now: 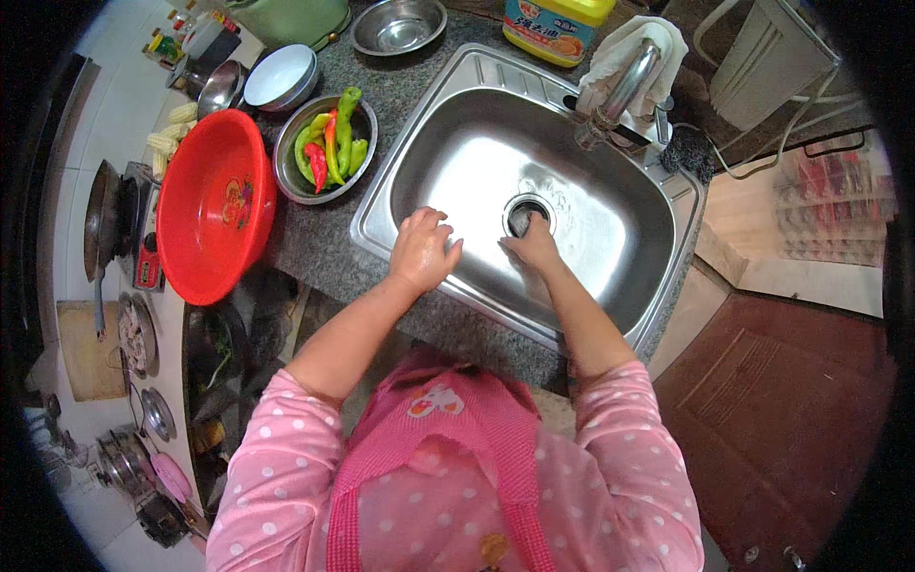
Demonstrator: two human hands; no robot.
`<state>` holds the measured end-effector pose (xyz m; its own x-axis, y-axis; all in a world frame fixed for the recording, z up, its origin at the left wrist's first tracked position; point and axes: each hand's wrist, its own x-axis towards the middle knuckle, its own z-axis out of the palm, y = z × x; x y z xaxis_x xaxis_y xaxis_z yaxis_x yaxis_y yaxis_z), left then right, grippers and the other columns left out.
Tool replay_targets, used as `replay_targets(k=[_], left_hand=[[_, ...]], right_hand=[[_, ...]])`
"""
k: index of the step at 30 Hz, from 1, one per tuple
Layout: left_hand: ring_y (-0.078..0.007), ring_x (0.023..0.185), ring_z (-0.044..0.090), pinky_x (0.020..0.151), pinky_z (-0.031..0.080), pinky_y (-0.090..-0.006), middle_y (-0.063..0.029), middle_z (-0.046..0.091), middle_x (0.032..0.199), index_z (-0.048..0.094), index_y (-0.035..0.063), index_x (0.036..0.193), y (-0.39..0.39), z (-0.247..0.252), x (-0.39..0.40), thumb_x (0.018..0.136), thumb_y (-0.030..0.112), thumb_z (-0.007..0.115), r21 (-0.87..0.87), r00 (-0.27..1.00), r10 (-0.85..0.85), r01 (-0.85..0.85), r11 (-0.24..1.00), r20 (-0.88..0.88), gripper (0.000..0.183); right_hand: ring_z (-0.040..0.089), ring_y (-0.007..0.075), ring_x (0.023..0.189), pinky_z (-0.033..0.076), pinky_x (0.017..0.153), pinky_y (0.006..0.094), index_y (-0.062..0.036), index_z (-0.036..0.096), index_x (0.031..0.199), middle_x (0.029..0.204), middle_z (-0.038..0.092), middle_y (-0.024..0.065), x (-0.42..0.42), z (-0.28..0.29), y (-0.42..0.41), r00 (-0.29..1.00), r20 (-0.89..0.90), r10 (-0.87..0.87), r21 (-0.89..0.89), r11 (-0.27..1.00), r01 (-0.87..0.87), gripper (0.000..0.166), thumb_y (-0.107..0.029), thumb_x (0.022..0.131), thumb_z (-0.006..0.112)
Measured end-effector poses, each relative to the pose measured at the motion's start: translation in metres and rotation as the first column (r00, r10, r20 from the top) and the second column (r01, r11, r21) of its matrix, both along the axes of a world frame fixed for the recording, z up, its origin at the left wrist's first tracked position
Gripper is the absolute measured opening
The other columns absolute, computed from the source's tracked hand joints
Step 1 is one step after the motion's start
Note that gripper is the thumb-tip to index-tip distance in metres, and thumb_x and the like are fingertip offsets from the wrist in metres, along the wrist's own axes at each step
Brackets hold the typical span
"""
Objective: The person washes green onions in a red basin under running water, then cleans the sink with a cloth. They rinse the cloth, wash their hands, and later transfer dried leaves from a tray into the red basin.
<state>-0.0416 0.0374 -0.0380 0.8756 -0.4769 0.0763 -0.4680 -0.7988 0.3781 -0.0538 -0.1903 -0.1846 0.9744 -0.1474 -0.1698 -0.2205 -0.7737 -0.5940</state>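
Observation:
A stainless steel sink (457, 154) lies in front of me, its bottom wet and shiny. My right hand (535, 247) reaches down to the drain (509, 207), with thumb and fingers at the round opening. Whether those fingers grip the drain's insert is hard to see. Over the sink's near left rim is my left hand (427, 247), palm down and wet, its fingers a little apart and nothing in it. The metal faucet (629, 82) stands at the far right corner, with a white cloth (668, 43) draped behind its spout.
Left of the sink, a steel bowl (286, 182) holds green and red peppers (344, 129). A red plastic basin (207, 207) tilts beside it. Farther back are stacked bowls (282, 75), another steel bowl (398, 28) and a yellow jug (554, 32). A dark scouring pad (688, 151) lies by the faucet.

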Motion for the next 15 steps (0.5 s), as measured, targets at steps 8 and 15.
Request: replay_targets(k=[8,15], left_hand=[[-0.0263,0.101,0.049,0.087,0.039,-0.0386,-0.0102,0.061,0.096,0.066,0.0014,0.076,0.004,-0.003,-0.004,0.075,0.024,0.061,-0.055,0.997,0.035,-0.031,0.998,0.068,0.023],[-0.0251,0.093,0.052,0.083,0.043,-0.0374,-0.0082,0.062,0.087,0.065,0.0030,0.074,0.004,-0.007,-0.003,0.075,0.024,0.059,0.018,0.998,0.045,-0.046,0.999,0.037,0.022]], right_hand=[[0.053,0.0382,0.090,0.045,0.076,0.0422,-0.0020,0.050,0.103,0.103,0.047,0.0187,-0.053,0.127,-0.046,0.934,0.122,0.336,-0.054,0.942,-0.332,0.032,-0.002,0.073,0.060],[0.052,0.0362,0.089,0.045,0.074,0.0412,-0.0006,0.054,0.091,0.096,0.050,0.0164,-0.090,0.162,-0.075,0.885,0.305,0.352,-0.097,0.936,-0.339,0.019,0.001,0.072,0.057]])
